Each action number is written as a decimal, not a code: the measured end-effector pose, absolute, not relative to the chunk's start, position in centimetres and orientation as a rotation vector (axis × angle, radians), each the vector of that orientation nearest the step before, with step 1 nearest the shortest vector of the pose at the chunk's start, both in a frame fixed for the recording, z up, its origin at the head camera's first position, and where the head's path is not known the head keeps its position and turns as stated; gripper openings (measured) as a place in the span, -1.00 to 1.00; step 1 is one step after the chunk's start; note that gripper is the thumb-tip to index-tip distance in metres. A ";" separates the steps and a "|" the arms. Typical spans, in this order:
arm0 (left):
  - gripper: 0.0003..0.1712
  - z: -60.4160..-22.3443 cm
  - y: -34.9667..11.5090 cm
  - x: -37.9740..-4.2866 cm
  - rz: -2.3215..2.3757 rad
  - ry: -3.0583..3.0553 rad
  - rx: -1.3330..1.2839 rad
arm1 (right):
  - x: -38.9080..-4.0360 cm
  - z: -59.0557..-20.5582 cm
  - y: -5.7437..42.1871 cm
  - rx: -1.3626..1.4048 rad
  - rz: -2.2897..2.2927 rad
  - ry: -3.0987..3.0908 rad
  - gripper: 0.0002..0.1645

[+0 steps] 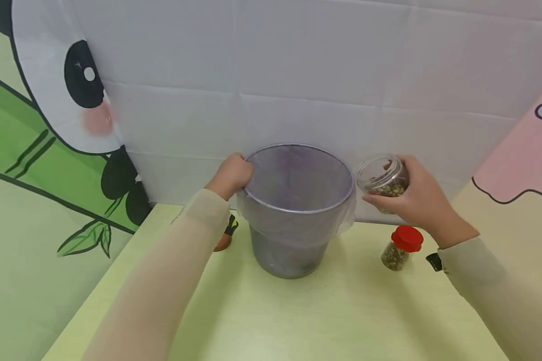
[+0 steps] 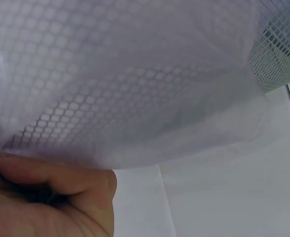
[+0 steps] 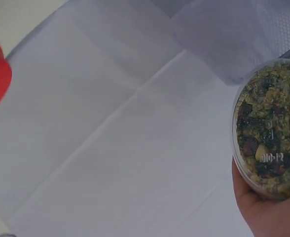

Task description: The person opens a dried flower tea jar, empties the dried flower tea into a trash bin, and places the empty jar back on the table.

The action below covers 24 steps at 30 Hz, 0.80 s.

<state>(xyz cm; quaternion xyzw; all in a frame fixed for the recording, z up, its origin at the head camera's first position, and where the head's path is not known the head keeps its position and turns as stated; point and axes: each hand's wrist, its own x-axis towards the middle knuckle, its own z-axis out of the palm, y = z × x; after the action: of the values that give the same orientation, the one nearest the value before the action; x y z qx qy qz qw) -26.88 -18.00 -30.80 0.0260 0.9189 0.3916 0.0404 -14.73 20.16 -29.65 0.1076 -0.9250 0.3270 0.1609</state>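
A grey mesh wastebasket [image 1: 289, 250] lined with a thin translucent bag [image 1: 280, 223] stands on the table. My left hand [image 1: 234, 173] grips its rim at the left; in the left wrist view, the curled fingers [image 2: 61, 177] lie against the bag's edge. Right of the basket, my right hand [image 1: 417, 195] holds an uncapped clear jar [image 1: 388, 180], tilted with its mouth toward the basket. Dried bits in green, yellow and dark red fill part of it, seen through the jar's base [image 3: 271, 133] in the right wrist view.
A smaller jar with a red lid [image 1: 407, 238] stands on the table [image 1: 298, 321] below my right hand. Partly behind my left forearm is a brown and black object [image 1: 226, 238]. A small black item [image 1: 434, 261] lies by my right sleeve. A white sheet [image 1: 307, 60] hangs behind.
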 end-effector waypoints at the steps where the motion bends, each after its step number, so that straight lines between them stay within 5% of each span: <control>1: -0.35 -30.8 -18.0 -26.9 1.203 2.816 0.081 | -14.9 -29.2 20.1 0.313 0.897 -2.653 0.13; 24: -0.37 -30.3 -17.8 -26.4 1.138 2.839 0.065 | -18.6 -25.0 19.1 0.337 0.630 -2.777 0.24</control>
<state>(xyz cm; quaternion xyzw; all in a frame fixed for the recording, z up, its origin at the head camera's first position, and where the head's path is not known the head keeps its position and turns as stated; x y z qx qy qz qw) -26.44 -17.83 -30.29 0.0211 0.9272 0.3717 0.0409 -18.60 19.08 -24.99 0.1163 -0.9594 0.2175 0.1366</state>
